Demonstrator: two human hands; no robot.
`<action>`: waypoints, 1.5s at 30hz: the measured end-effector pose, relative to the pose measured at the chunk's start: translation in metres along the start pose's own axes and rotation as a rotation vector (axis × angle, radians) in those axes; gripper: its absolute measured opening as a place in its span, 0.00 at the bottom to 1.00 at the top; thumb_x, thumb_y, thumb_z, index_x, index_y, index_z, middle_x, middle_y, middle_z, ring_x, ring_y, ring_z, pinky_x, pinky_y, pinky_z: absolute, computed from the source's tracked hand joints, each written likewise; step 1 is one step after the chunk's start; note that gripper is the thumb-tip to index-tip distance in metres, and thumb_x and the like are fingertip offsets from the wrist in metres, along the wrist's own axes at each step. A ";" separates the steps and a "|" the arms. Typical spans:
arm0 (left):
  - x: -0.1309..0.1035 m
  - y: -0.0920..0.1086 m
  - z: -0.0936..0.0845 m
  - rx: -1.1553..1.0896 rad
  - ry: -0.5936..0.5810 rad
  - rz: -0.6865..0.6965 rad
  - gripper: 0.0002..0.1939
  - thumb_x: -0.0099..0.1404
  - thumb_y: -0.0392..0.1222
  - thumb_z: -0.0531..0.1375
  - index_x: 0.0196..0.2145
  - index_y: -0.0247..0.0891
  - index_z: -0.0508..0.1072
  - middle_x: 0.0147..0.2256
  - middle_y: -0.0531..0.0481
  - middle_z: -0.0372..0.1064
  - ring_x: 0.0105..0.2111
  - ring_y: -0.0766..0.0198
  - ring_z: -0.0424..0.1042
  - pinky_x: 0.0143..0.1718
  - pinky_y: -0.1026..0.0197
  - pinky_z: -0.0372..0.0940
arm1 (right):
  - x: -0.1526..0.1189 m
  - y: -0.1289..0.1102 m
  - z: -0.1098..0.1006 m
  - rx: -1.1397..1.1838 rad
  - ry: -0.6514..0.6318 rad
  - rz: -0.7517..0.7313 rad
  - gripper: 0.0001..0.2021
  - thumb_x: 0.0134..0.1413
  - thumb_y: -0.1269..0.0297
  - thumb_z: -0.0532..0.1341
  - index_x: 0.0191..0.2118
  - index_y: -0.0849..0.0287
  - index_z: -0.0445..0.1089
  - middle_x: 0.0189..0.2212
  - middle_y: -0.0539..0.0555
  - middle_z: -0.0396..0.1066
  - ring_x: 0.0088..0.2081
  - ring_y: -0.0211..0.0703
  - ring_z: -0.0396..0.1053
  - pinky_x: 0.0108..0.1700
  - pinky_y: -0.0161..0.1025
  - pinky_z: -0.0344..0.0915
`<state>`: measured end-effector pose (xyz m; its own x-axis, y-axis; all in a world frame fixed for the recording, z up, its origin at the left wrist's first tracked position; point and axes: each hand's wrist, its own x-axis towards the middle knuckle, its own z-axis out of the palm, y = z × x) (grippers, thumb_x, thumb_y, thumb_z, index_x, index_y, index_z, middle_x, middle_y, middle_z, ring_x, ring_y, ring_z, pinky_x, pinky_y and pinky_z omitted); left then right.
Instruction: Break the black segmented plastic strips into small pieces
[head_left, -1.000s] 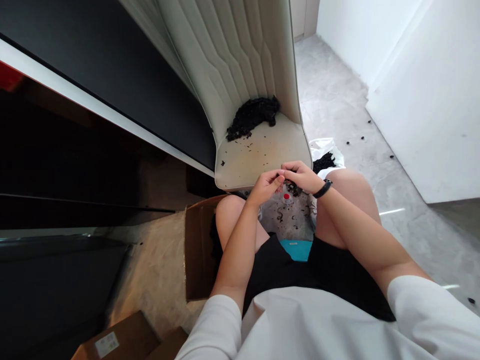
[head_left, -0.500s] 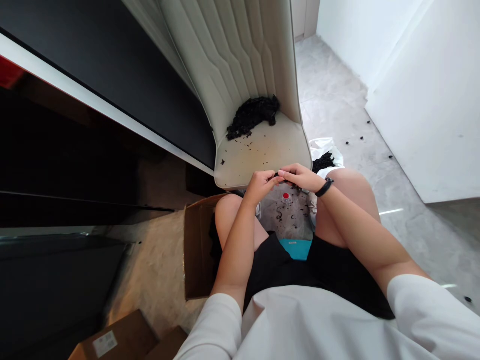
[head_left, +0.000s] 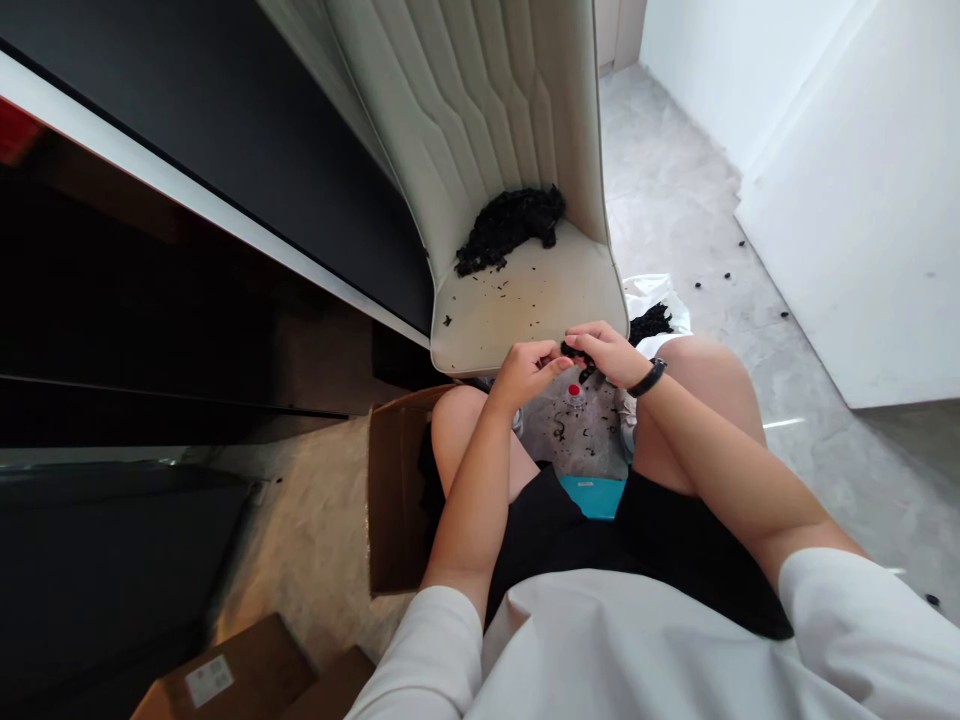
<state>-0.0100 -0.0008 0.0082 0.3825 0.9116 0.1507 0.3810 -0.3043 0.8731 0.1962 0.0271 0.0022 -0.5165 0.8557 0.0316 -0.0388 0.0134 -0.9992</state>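
Black scrap (head_left: 576, 354) near beige chair (head_left: 566, 290), grey floor (head_left: 660, 170)

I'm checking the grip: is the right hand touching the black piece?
Touching. The head view shows the right hand curled around the black piece, with no gap visible between them.

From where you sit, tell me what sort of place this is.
An indoor room, possibly a home or small workroom; I can't tell which. It shows in the padded chair, the marbled grey floor and the open cardboard box.
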 end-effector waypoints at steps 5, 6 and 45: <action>0.004 -0.009 0.012 -0.104 0.040 -0.067 0.43 0.69 0.85 0.55 0.31 0.37 0.76 0.22 0.54 0.65 0.24 0.65 0.63 0.30 0.59 0.56 | 0.002 0.001 0.004 -0.194 -0.012 -0.139 0.28 0.68 0.43 0.63 0.21 0.54 0.59 0.17 0.45 0.55 0.24 0.36 0.50 0.28 0.39 0.49; 0.005 -0.011 0.014 -0.143 0.038 -0.078 0.43 0.69 0.85 0.56 0.31 0.37 0.76 0.21 0.54 0.65 0.23 0.66 0.63 0.29 0.60 0.57 | 0.002 0.000 0.005 -0.185 -0.021 -0.141 0.28 0.68 0.43 0.62 0.21 0.54 0.60 0.17 0.46 0.57 0.23 0.36 0.51 0.28 0.39 0.49; 0.004 -0.009 0.006 -0.451 -0.070 -0.231 0.36 0.68 0.79 0.65 0.31 0.40 0.68 0.22 0.57 0.64 0.20 0.69 0.66 0.23 0.63 0.59 | -0.003 0.003 0.003 0.026 -0.045 -0.112 0.24 0.71 0.42 0.65 0.29 0.55 0.66 0.24 0.48 0.69 0.27 0.40 0.62 0.34 0.39 0.59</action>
<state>-0.0068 0.0041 -0.0018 0.3924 0.9156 -0.0872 0.0670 0.0661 0.9956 0.1954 0.0228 -0.0006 -0.5452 0.8257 0.1450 -0.1204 0.0941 -0.9883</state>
